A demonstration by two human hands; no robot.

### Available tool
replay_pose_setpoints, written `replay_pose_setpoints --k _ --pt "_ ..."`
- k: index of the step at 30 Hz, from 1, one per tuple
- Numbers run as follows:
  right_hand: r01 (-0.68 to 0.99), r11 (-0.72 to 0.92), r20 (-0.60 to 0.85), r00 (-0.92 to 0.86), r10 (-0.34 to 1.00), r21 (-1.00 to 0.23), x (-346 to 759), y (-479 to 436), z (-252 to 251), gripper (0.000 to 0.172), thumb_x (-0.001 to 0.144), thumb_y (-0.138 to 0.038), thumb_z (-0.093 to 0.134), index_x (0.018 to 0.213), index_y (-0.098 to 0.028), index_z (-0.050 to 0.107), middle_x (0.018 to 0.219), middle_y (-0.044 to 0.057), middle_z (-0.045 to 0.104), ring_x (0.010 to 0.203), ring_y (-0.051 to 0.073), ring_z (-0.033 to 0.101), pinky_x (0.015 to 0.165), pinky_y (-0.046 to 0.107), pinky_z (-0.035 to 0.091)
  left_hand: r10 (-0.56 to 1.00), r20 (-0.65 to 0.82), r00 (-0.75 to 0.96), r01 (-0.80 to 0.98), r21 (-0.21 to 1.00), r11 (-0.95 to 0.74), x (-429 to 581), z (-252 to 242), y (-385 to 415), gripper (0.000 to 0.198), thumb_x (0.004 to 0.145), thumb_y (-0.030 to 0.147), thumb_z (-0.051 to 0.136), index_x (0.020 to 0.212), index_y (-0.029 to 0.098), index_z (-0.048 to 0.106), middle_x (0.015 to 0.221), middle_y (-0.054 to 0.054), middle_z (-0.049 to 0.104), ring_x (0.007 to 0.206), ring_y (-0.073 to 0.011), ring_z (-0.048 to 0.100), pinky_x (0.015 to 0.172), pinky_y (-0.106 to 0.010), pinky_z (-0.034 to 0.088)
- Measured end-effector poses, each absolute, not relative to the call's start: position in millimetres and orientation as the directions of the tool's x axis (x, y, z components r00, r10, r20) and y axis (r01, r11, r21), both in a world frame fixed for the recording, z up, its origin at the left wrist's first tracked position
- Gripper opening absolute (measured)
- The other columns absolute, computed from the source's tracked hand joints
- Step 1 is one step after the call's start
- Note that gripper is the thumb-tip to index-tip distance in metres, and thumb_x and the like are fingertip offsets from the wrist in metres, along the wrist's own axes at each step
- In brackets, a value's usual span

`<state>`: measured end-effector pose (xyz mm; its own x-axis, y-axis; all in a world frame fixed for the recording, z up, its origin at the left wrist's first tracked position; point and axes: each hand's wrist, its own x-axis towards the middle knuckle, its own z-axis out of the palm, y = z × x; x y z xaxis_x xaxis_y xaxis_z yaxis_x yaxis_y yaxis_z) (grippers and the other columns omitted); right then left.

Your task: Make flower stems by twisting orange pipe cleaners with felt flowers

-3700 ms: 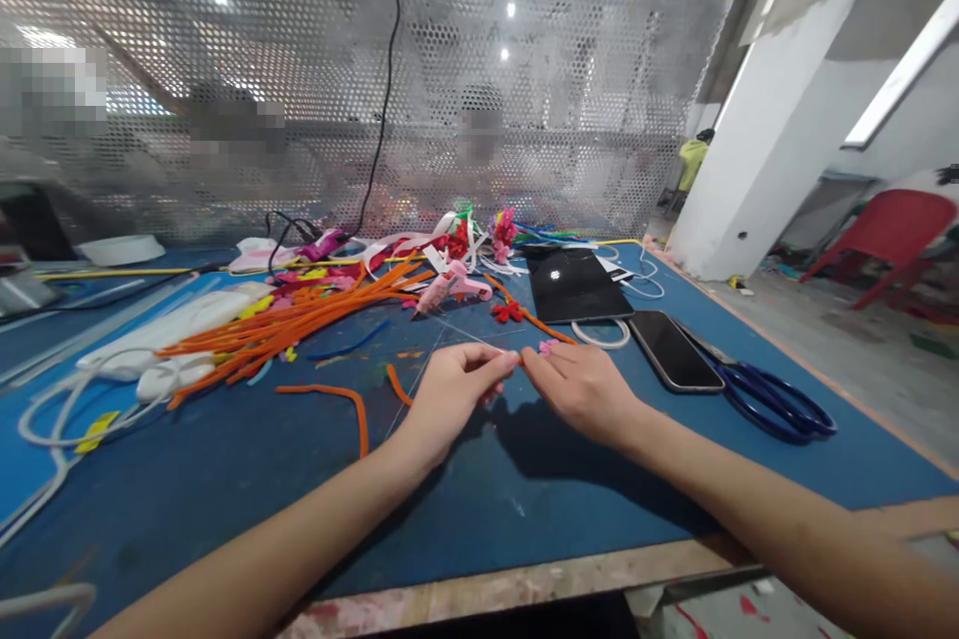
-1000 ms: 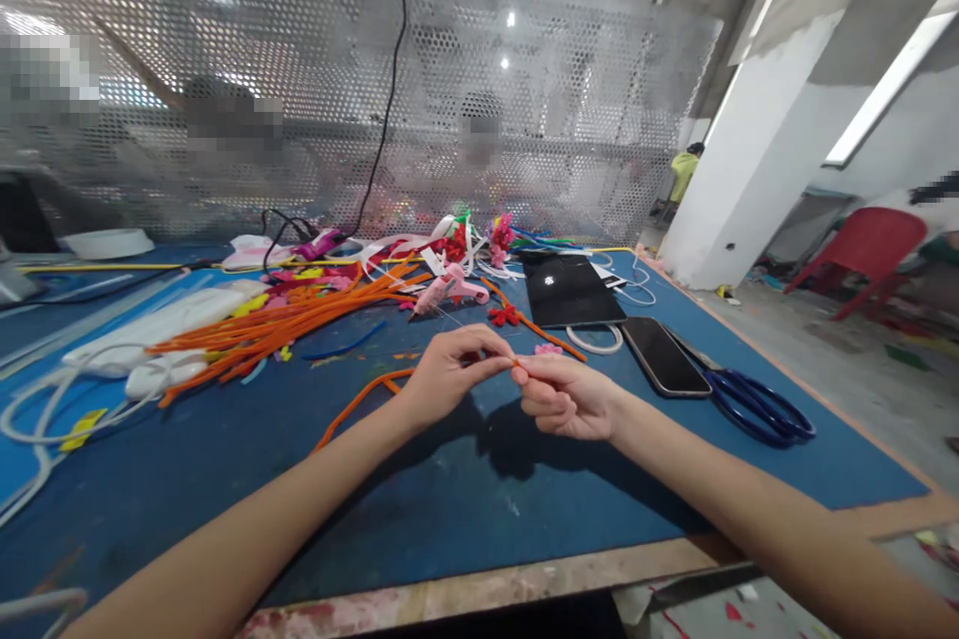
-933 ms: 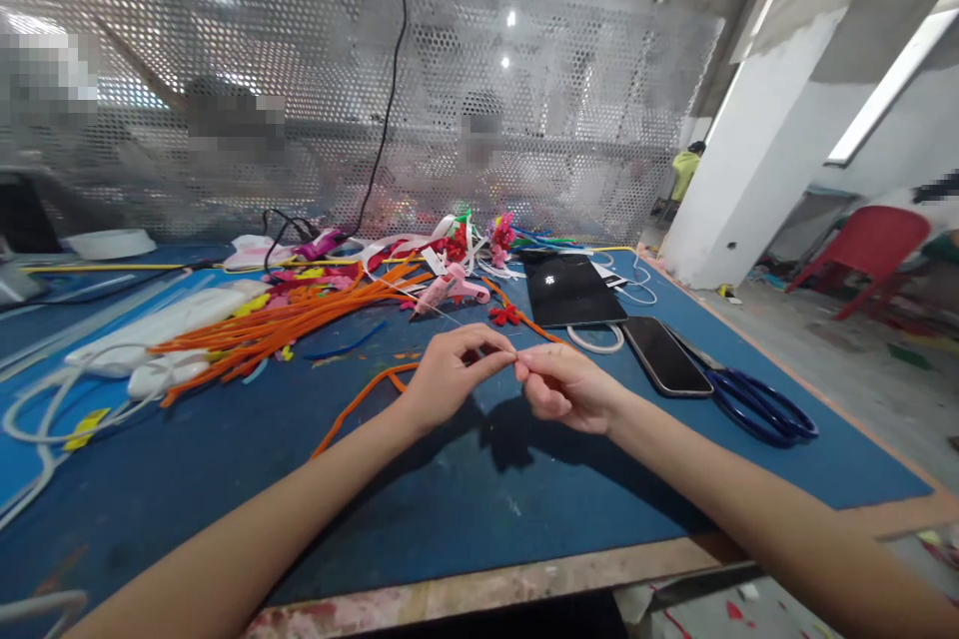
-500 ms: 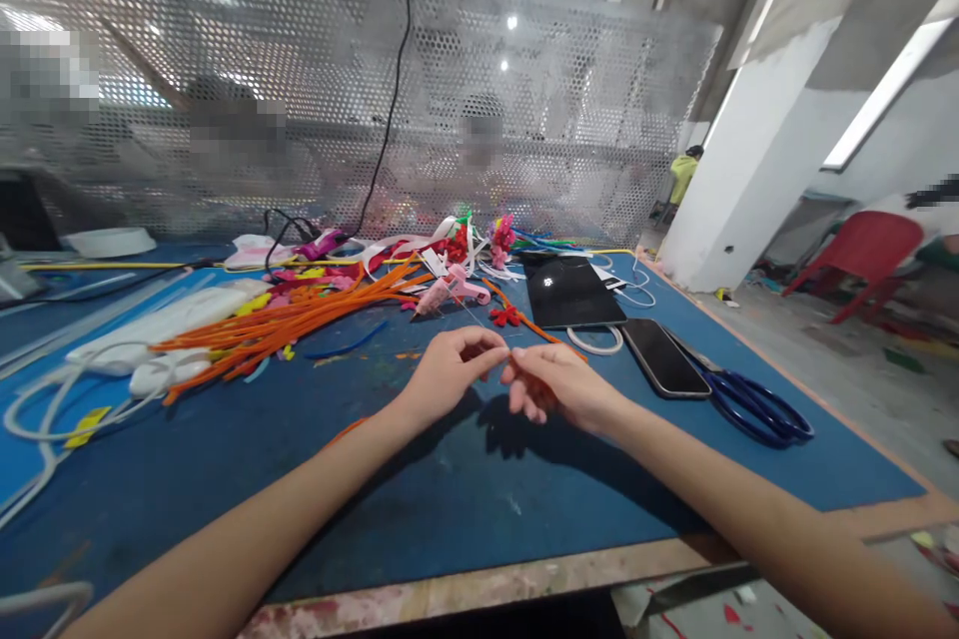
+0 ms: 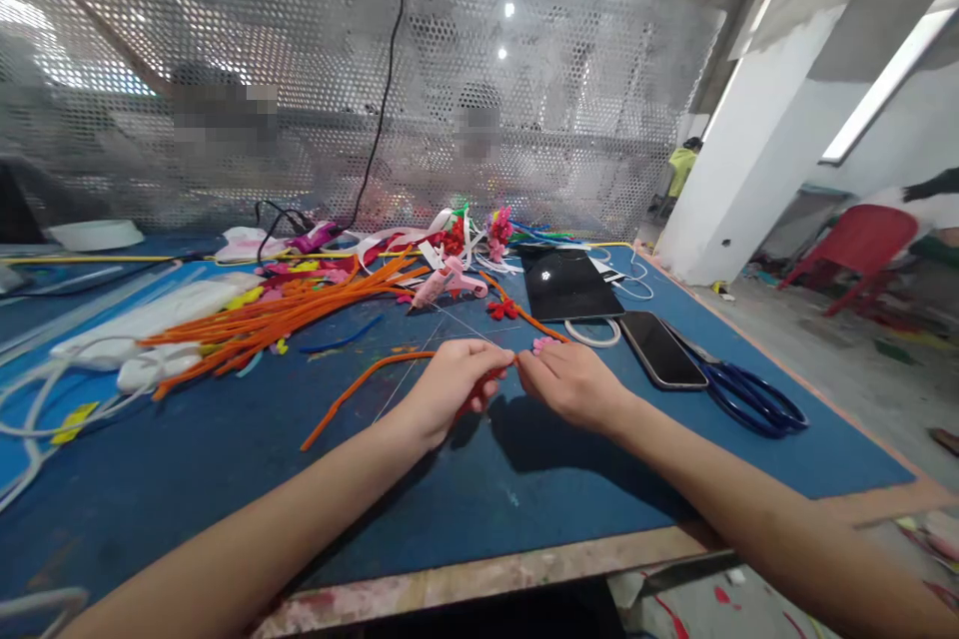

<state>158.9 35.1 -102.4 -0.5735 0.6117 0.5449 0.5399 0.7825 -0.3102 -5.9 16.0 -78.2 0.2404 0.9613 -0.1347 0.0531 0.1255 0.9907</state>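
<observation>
My left hand (image 5: 466,381) and my right hand (image 5: 567,382) meet over the middle of the mat, fingers closed and tips nearly touching. Between the fingertips shows a short bit of orange pipe cleaner (image 5: 516,359). A longer orange pipe cleaner (image 5: 364,381) curves in from the left and disappears behind my left hand; whether it is the same piece is hidden. Something red (image 5: 488,385) peeks out under my left fingers. Just behind my right hand is a small pink flower shape (image 5: 548,343). A red flower piece (image 5: 501,309) lies beyond, near a pink glue gun (image 5: 448,284).
To the left lie a bundle of orange pipe cleaners (image 5: 300,309) and a white power strip (image 5: 154,319) with cables. On the right are a black tablet-like panel (image 5: 570,285), a phone (image 5: 663,349) and blue-handled scissors (image 5: 755,399). A perforated metal screen (image 5: 322,90) stands behind.
My right fingers have closed, and the fingertips now hold an orange bit. The longer orange pipe cleaner on the left shows more, as does something red under my left hand.
</observation>
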Motion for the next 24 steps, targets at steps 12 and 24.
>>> replay_pose_setpoints --k 12,24 --pt "-0.266 -0.717 -0.152 -0.874 0.461 -0.644 153.4 33.2 -98.3 0.027 0.088 -0.026 0.032 0.078 -0.013 0.053 0.042 -0.008 0.035 0.036 0.004 0.019 0.036 0.013 0.020 0.872 0.293 0.392 0.182 0.905 -0.385 -25.2 -83.8 37.4 0.023 0.074 0.035 0.061 0.070 0.013 0.061 0.060 0.003 0.054 0.049 -0.0068 0.044 0.047 -0.018 0.036" --pt "-0.394 -0.665 -0.057 -0.834 0.549 -0.635 156.3 32.2 -101.4 0.018 0.083 -0.024 0.044 0.068 -0.016 0.050 0.036 -0.011 0.015 0.037 0.006 0.005 0.033 0.014 0.011 0.840 0.132 0.527 0.057 0.980 -0.190 -33.8 -79.6 37.8 0.027 0.080 0.037 0.056 0.087 0.012 0.065 0.072 -0.003 0.063 0.054 -0.0084 0.054 0.050 -0.018 0.044"
